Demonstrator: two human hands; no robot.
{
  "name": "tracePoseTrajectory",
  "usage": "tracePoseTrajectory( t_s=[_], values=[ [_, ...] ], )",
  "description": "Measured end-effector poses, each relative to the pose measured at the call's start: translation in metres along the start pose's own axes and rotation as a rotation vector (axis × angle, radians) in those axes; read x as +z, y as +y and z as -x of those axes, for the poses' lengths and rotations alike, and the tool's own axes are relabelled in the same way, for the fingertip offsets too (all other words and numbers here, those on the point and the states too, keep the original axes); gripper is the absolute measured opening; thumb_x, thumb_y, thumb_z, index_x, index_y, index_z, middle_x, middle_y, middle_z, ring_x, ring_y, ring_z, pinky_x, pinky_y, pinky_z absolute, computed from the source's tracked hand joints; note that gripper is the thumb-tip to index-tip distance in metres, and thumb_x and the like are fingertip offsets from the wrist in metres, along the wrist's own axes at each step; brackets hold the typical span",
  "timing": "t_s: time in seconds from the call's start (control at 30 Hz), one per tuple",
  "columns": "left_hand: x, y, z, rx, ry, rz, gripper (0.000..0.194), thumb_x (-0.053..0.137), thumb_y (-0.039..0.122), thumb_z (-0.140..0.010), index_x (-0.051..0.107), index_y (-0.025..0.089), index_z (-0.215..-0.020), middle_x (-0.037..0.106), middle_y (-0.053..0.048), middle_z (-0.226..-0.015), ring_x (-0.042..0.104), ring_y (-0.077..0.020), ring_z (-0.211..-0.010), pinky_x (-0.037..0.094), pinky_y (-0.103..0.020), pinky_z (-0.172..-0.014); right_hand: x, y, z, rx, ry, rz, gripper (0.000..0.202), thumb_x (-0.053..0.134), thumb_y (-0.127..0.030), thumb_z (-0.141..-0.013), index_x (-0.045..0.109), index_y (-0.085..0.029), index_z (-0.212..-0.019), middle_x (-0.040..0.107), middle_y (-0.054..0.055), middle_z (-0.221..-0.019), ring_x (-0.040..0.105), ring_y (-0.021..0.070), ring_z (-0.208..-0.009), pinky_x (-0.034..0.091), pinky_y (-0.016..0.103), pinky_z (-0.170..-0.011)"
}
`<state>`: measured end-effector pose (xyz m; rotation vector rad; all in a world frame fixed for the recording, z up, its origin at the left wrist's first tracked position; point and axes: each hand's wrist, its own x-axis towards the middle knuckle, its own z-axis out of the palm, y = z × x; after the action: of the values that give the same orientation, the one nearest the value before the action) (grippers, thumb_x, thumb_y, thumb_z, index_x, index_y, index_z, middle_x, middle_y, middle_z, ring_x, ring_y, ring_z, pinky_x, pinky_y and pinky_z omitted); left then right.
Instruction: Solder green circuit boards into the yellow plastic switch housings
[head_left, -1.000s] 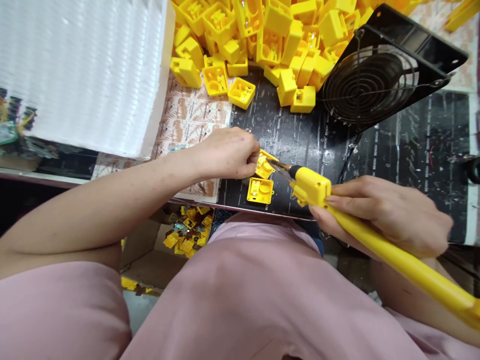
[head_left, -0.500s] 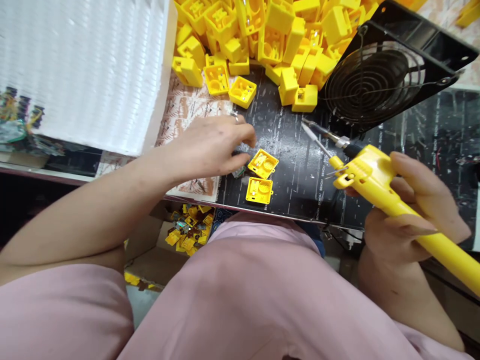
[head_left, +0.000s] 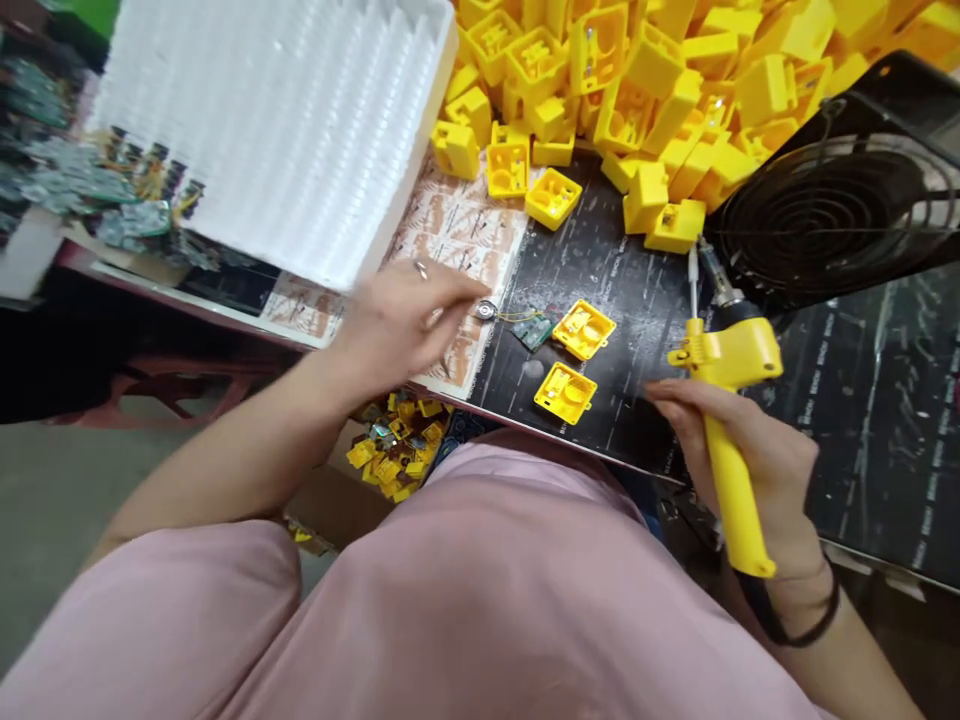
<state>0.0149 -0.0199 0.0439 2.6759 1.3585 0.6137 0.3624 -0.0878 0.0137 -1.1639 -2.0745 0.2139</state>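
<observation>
My left hand (head_left: 409,315) is slightly blurred over the left part of the work surface, thumb and index finger apart. Its index fingertip is at the edge of a small round metal-coloured disc (head_left: 486,311); whether they touch I cannot tell. Thin wires run from the disc to a green circuit board (head_left: 532,332). Beside the board lie two open yellow plastic housings, an upper housing (head_left: 584,330) and a lower housing (head_left: 565,393). My right hand (head_left: 750,460) is wrapped round the handle of a yellow soldering gun (head_left: 731,355), its tip pointing away from me towards the heap.
A heap of yellow housings (head_left: 660,90) fills the back. A black fan (head_left: 840,210) stands at the right, near the soldering tip. White ridged foam (head_left: 277,130) lies at the left, with several circuit boards (head_left: 90,190) beside it. Below the table edge is a box of yellow parts (head_left: 397,450).
My left hand has drawn back leftwards from the board, uncovering it and the disc. My right hand has turned the soldering gun more upright. The view has shifted left.
</observation>
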Motion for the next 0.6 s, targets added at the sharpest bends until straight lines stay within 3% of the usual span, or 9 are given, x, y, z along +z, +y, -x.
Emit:
tracePoseTrajectory(
  t_s=[0.13,0.2,0.3,0.43,0.53,0.6],
  values=[
    [-0.008,-0.032,0.002,-0.053,-0.276,-0.256,0.028,0.053,0.028,-0.105,0.075,0.018,-0.119,0.079,-0.013,-0.131,0.068,-0.0335,-0.128,0.057,-0.053,-0.110,0.016,-0.004,-0.006,-0.054,-0.042,-0.081,0.060,0.089,-0.049,-0.088,0.060,-0.028,-0.136,0.080,0.010,-0.119,0.082,0.0304,-0.099,0.070,0.041,-0.086],
    [-0.004,-0.033,0.001,-0.089,-0.362,-0.302,0.031,0.046,0.027,-0.107,0.075,0.016,-0.109,0.078,-0.015,-0.131,0.066,-0.0364,-0.134,0.053,-0.057,-0.115,0.027,-0.010,-0.007,-0.076,-0.076,-0.087,0.058,0.090,-0.042,-0.088,0.060,-0.028,-0.134,0.079,0.010,-0.113,0.081,0.0317,-0.098,0.069,0.041,-0.080],
    [-0.001,-0.023,0.003,-0.091,-0.324,-0.244,0.039,0.036,0.029,-0.109,0.072,0.018,-0.099,0.081,-0.014,-0.115,0.072,-0.0338,-0.120,0.054,-0.057,-0.112,0.044,-0.017,-0.009,-0.054,-0.092,-0.065,0.042,0.080,-0.030,-0.096,0.059,-0.029,-0.133,0.075,0.004,-0.101,0.078,0.0259,-0.087,0.065,0.035,-0.072],
    [-0.003,-0.005,0.011,-0.160,-0.194,0.029,0.031,0.041,0.031,-0.106,0.070,0.020,-0.101,0.080,-0.009,-0.097,0.074,-0.0246,-0.093,0.060,-0.043,-0.093,0.057,-0.019,-0.019,-0.055,-0.053,-0.031,0.034,0.072,-0.035,-0.103,0.060,-0.029,-0.134,0.074,0.002,-0.101,0.077,0.0222,-0.084,0.062,0.032,-0.072],
    [0.004,0.007,0.013,-0.316,-0.201,0.327,0.026,0.046,0.031,-0.102,0.069,0.020,-0.104,0.080,-0.007,-0.095,0.074,-0.0191,-0.085,0.060,-0.032,-0.079,0.050,-0.020,-0.027,-0.081,-0.003,0.000,0.037,0.076,-0.044,-0.101,0.064,-0.027,-0.131,0.076,0.001,-0.094,0.075,0.0201,-0.074,0.061,0.030,-0.067],
    [0.012,0.011,0.013,-0.408,-0.209,0.512,0.025,0.050,0.034,-0.101,0.069,0.019,-0.108,0.081,-0.007,-0.096,0.075,-0.0174,-0.084,0.059,-0.027,-0.074,0.034,-0.021,-0.027,-0.093,0.053,0.001,0.040,0.084,-0.041,-0.095,0.068,-0.028,-0.130,0.077,-0.001,-0.088,0.075,0.0186,-0.070,0.060,0.028,-0.067]
  ],
)
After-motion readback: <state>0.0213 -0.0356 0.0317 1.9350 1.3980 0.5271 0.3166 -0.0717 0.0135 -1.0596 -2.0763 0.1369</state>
